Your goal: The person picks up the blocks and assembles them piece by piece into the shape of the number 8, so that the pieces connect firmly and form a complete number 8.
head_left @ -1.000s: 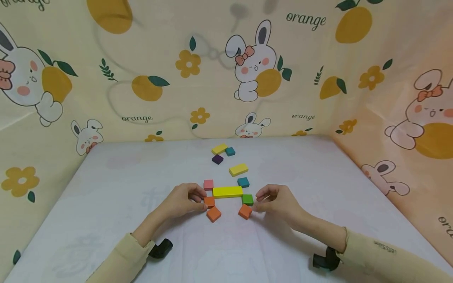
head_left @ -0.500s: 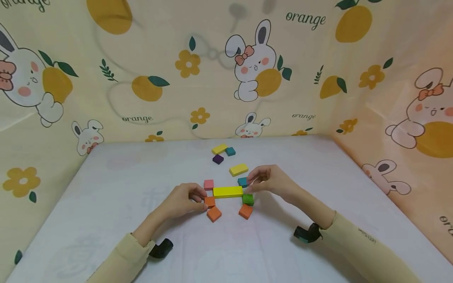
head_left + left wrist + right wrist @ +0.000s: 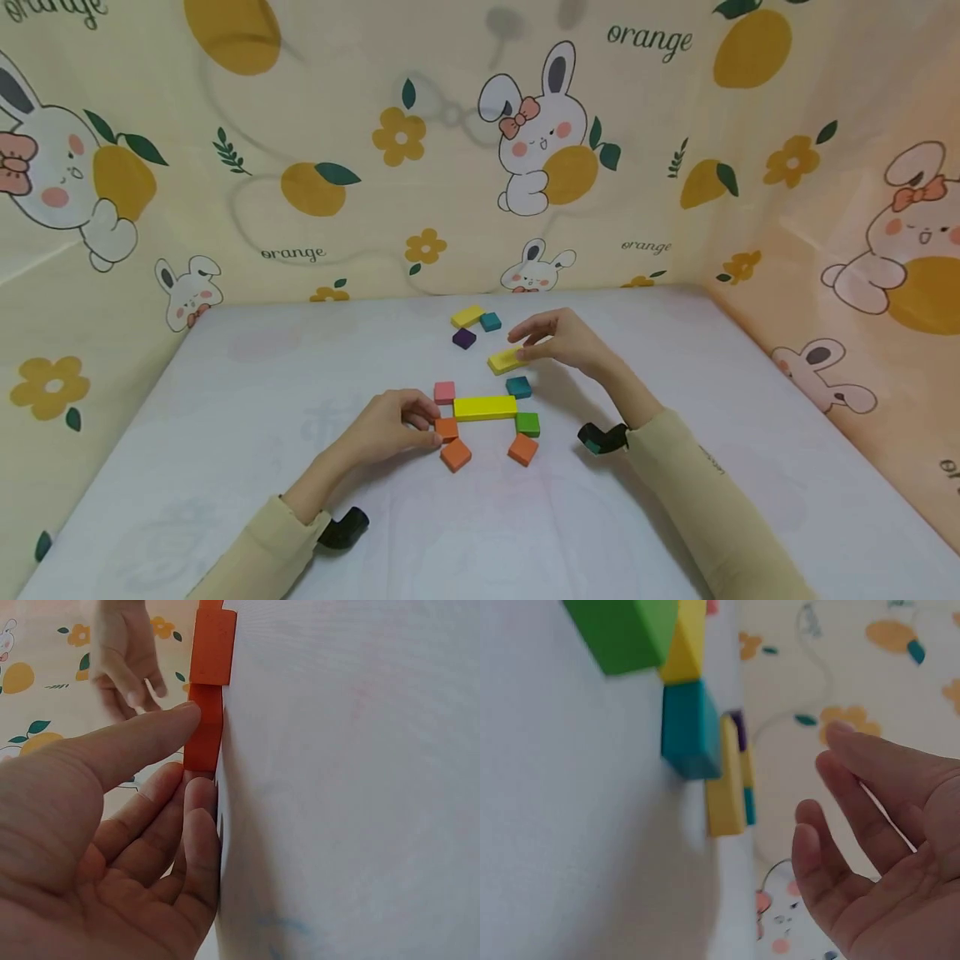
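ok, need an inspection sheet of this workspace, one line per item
Surface: white cover, faintly marked
Job's things: long yellow block, with pink block, teal block, green block, three orange blocks around; beyond, two yellow blocks, second teal block, purple block
Clutter: nothing seen
Hands: left hand touches one orange block; right hand raised near the closer yellow block, holding nothing
Cables: nothing seen
Surroundings: rabbit-print cloth behind and both sides

orange block (image 3: 446, 430): small, squarish, flat on the white worktop (image 3: 450, 533), touched by the left hand (image 3: 393, 425) | pale yellow block (image 3: 503, 362): oblong, slanted, beyond the teal block (image 3: 518, 387), partly hidden by the right hand (image 3: 567, 342)
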Available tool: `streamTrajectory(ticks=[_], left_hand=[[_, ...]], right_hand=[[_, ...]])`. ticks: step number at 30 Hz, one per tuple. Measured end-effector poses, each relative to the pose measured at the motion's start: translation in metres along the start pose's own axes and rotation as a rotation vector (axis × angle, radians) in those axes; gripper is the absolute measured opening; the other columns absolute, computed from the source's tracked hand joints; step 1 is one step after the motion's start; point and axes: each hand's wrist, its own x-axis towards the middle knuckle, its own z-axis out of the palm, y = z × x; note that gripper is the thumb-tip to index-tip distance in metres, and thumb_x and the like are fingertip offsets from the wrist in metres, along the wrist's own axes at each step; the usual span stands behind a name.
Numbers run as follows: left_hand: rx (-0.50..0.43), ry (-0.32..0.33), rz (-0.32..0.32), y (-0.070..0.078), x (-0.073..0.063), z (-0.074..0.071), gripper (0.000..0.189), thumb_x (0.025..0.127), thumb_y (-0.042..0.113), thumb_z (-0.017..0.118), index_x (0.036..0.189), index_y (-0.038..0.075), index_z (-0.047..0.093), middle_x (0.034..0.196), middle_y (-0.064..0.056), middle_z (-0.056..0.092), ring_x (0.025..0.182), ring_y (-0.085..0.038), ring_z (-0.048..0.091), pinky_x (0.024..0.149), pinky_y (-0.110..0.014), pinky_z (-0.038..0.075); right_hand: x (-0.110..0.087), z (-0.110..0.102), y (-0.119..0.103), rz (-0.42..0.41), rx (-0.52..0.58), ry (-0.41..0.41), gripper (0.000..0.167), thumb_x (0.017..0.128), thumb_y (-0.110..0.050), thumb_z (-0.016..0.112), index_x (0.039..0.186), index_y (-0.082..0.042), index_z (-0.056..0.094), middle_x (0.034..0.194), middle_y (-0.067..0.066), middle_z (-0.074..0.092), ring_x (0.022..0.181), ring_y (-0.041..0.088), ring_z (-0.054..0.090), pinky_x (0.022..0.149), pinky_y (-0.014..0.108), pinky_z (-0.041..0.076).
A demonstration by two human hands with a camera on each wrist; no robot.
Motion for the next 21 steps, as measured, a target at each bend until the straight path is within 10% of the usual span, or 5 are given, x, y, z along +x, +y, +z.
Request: streamTrajectory(ticks=[21], left_hand=[[0.005, -0.004, -0.012, 0.0, 0.0, -0.001, 0.03, 0.08, 0.02, 0.084, 0.104, 0.013, 0.068, 0.093, 0.003, 0.065, 0.085, -0.016, 0.06, 0.08, -0.031, 0.051]], right_hand=[[0.023, 0.005, 0.027, 0.108, -0.064, 0.005, 0.033, 0.081, -0.013, 0.082, 0.113, -0.01, 0.073, 0.108, -0.001, 0.07, 0.105, 0.027, 0.054, 0.091, 0.04, 0.046]])
